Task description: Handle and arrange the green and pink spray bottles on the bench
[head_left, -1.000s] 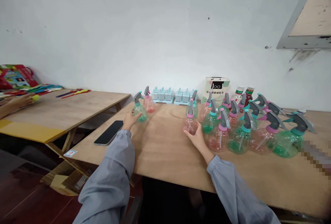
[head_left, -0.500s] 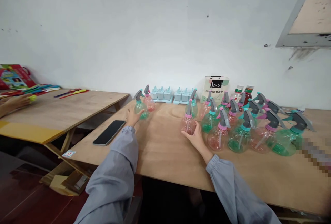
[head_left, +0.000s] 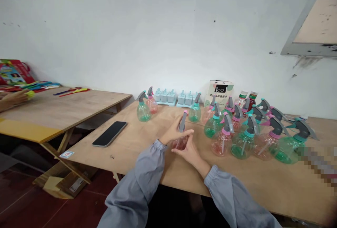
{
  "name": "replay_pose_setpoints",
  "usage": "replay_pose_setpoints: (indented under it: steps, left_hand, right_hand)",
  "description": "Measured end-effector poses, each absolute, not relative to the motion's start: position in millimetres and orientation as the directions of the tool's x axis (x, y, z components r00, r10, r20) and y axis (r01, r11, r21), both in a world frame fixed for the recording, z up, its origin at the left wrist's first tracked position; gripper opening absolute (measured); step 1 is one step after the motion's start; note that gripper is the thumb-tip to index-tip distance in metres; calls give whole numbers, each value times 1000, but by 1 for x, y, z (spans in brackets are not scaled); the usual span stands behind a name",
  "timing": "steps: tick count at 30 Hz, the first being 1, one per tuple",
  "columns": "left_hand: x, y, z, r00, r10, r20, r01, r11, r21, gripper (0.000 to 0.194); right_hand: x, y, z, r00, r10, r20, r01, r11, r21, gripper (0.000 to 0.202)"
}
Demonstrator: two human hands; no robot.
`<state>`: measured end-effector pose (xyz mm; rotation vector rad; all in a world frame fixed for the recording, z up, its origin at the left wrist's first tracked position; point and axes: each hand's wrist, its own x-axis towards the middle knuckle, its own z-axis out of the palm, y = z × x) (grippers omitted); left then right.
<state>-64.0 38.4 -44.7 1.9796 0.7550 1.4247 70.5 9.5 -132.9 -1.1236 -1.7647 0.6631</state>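
Note:
A pink spray bottle (head_left: 179, 143) with a grey trigger head stands upright in front of me, between both hands. My left hand (head_left: 171, 133) curls round its upper part from the left. Around the right side of its body, my right hand (head_left: 190, 152) is closed, thumb in front. Much of the bottle is hidden by the fingers. To the right, several pink and green spray bottles (head_left: 222, 142) form a group, some holding liquid of their own colour. A green spray bottle (head_left: 143, 111) and another pink spray bottle (head_left: 152, 104) stand together at the back left.
A phone (head_left: 110, 134) lies on the wooden table (head_left: 137, 151) at left. Light-blue ice-pop moulds (head_left: 168, 97), a printed box (head_left: 218, 93) and capped bottles line the wall. On the left table (head_left: 58, 107) are coloured strips and another person's hand (head_left: 14, 100).
My left hand has left the green spray bottle at the back and come right to the pink one. My right hand has brought that pink bottle left and nearer to me.

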Motion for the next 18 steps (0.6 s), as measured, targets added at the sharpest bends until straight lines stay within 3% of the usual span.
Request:
replay_pose_setpoints:
  steps: [3, 5, 8, 13, 18]
  left_hand:
    - [-73, 38, -44, 253, 757, 603, 45, -632, 774, 66]
    - [-89, 39, -44, 180, 804, 567, -7, -576, 818, 57]
    - [-115, 39, -42, 68, 861, 503, -91, -497, 863, 48]
    - [-133, 37, -39, 3, 933, 360, -218, -350, 911, 52]
    - [-133, 39, -41, -19, 967, 253, -365, -243, 899, 54]
  right_hand:
    - [69, -1, -131, -223, 896, 385, 446, 445, -777, 91]
    - [68, 4, -128, -228, 870, 438, 410, 494, -767, 74]
    - [62, 35, -121, -49, 832, 552, 366, 530, -765, 56]
    - [47, 116, -102, 336, 701, 629, 496, 436, -751, 74]
    - [51, 169, -84, 415, 623, 663, 658, 298, -692, 83]
